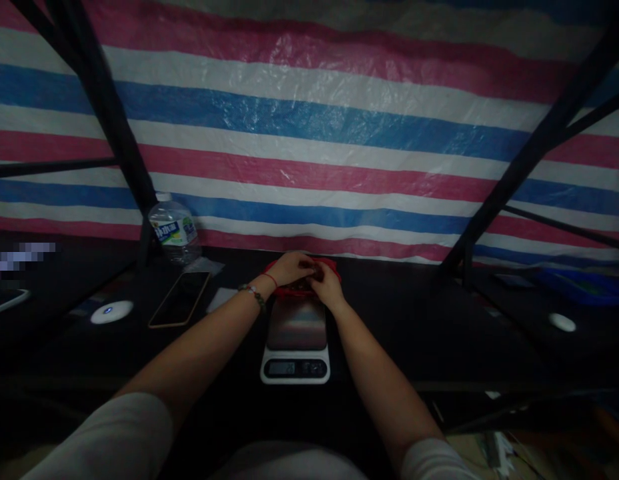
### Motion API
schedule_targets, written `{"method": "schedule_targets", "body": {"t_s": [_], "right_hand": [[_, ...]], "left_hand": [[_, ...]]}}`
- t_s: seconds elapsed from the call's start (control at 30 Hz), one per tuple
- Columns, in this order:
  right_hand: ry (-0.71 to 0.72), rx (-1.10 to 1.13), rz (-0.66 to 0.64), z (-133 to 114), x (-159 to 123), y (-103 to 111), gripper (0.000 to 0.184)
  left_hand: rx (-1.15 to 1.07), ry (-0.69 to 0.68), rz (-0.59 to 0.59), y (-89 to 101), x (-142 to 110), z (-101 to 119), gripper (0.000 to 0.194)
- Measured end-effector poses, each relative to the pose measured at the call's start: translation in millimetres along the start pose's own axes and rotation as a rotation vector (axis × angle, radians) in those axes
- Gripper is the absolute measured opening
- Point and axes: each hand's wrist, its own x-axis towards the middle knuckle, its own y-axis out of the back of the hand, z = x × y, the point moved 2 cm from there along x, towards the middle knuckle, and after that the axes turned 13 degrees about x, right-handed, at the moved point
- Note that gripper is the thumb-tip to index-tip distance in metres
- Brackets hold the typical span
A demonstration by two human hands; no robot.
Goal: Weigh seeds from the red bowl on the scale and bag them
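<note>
My left hand (pixel 291 268) and my right hand (pixel 328 287) meet over a shallow red container (pixel 333 264) behind the scale. Between their bent fingertips is a small dark reddish-brown item (pixel 316 271), its kind too dim to make out. More dark material seems to lie in the red container, mostly covered by my hands. In front of it stands a white kitchen scale (pixel 295 371) with a shiny metal plate and a lit display. Both forearms reach past the scale, one on each side.
Left of me lie a phone (pixel 181 300), a white oval device (pixel 112 311) and a clear plastic bottle (pixel 174 230). To the right are another white device (pixel 562 323) and a blue tray (pixel 589 287). Dark metal posts (pixel 509 180) slant before a striped plastic sheet (pixel 309 127).
</note>
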Motion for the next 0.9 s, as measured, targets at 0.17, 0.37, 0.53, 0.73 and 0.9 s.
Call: {"method": "schedule_targets", "body": {"t_s": [0.17, 0.37, 0.53, 0.73, 0.9], "right_hand": [[0.0, -0.037, -0.018, 3, 1, -2, 0.048], [0.001, -0.038, -0.033, 12, 2, -3, 0.047], [0.006, -0.033, -0.032, 10, 2, -2, 0.044], [0.048, -0.051, -0.059, 3, 0, -3, 0.039], [0.053, -0.088, -0.066, 5, 0, -5, 0.042]], "left_hand": [[-0.116, 0.003, 0.012, -3.6, 2, -8, 0.03], [-0.1, 0.074, 0.018, -7.0, 5, -10, 0.035], [-0.068, 0.14, 0.089, -3.7, -2, -5, 0.027], [0.012, 0.128, 0.086, -9.6, -7, 8, 0.027], [0.025, 0.168, 0.091, -13.6, -7, 11, 0.019]]}}
